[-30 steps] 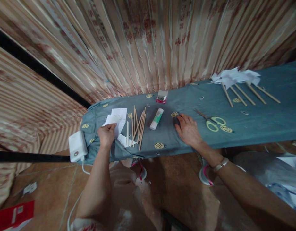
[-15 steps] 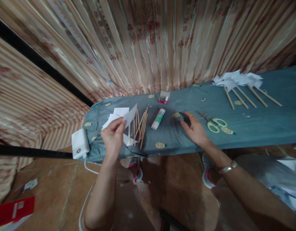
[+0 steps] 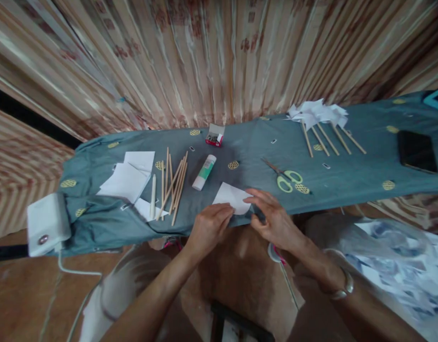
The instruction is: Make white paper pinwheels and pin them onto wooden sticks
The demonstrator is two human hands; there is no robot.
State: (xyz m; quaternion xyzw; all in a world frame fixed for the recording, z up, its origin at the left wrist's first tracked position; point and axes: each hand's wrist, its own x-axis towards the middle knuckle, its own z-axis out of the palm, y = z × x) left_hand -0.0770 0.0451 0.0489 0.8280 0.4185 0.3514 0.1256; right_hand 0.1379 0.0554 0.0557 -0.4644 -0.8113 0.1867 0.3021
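Note:
Over the front edge of the cloth-covered table, my left hand (image 3: 212, 222) pinches a small white paper square (image 3: 232, 195) at its lower left edge. Beside the paper's right corner is my right hand (image 3: 274, 216), its thumb and fingers apart; the fingertips touch or nearly touch that corner. A glue stick (image 3: 204, 172) with a green label lies just beyond the left hand. Further left are several thin wooden sticks (image 3: 174, 187) and a stack of white paper pieces (image 3: 124, 183). Scissors (image 3: 285, 178) with light green handles rest beyond the right hand.
A small red box (image 3: 214, 137) of metal pins stands open near the curtain (image 3: 204, 71). Several paper pinwheels (image 3: 318, 114) on sticks lie at the back right. A black phone (image 3: 417, 151) is further right. A white corded box (image 3: 48, 223) sits at the left end.
My left hand has carried the paper square rightward from beside the paper stack to the front middle. My right hand has come to the paper's right side. The view has shifted right.

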